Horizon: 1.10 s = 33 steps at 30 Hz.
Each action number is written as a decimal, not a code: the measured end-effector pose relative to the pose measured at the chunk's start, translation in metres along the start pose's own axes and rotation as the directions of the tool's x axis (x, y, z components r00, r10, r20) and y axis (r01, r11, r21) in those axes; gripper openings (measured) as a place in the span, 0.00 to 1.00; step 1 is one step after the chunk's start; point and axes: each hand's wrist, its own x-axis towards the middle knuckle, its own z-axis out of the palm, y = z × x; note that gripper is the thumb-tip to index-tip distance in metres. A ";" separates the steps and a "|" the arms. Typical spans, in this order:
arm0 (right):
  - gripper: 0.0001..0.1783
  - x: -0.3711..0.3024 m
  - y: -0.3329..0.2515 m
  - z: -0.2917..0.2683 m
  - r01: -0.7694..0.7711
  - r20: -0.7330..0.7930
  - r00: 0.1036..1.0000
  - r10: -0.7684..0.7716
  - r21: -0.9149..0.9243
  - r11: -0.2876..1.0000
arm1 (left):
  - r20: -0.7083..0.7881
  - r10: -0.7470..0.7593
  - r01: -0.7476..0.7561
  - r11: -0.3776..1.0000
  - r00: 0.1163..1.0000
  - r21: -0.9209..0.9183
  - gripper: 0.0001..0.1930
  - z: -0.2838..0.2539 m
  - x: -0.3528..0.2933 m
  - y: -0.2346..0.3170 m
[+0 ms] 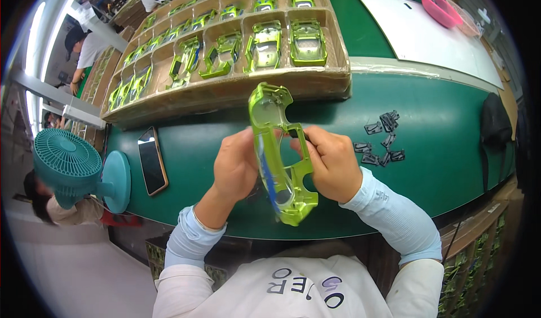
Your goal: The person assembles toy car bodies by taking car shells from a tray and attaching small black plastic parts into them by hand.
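- On my feed, dark lettering crosses the chest of the pale shirt [253,295], upside down to me; small dark print sits on the light-blue right sleeve [394,216].
- The green toy car body shell [270,149], with a blue stripe, is held just on the near side of the divided cardboard tray [225,95].
- I see the right hand [337,163] curled, gripping the shell's right edge; a dark bit shows at its fingertips, too small for me to identify.
- The left hand [235,163] is against the shell's other side. Its fingertips are hidden behind it, so I cannot tell how closed the grip is.
- The tray's far rows are cut off; four compartments of its front row, toward the right, each show one shell, while those farther left overlap too much to count.
- Near-right of the tray I count at least seven small black parts [387,122], some clumped.
- Left of the tray: one teal fan [67,153]; near-left: one smartphone [153,163].
- Beyond the tray's right: one pink basket [439,8], a paler one [468,22] partly behind.
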 end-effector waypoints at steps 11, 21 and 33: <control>0.06 -0.011 -0.009 0.011 0.057 0.077 0.995 -0.067 0.128 0.990 | 0.149 0.144 -0.189 0.914 0.978 0.359 0.11 -0.005 -0.003 -0.005; 0.06 -0.010 0.008 0.012 0.196 0.089 0.978 -0.187 -0.116 0.974 | 0.039 0.178 -0.180 0.929 0.983 0.322 0.10 0.005 0.000 -0.015; 0.11 -0.003 -0.014 0.007 -0.423 0.362 0.895 0.260 0.506 0.752 | -0.103 -0.138 0.167 0.914 0.985 0.369 0.31 0.019 -0.005 0.011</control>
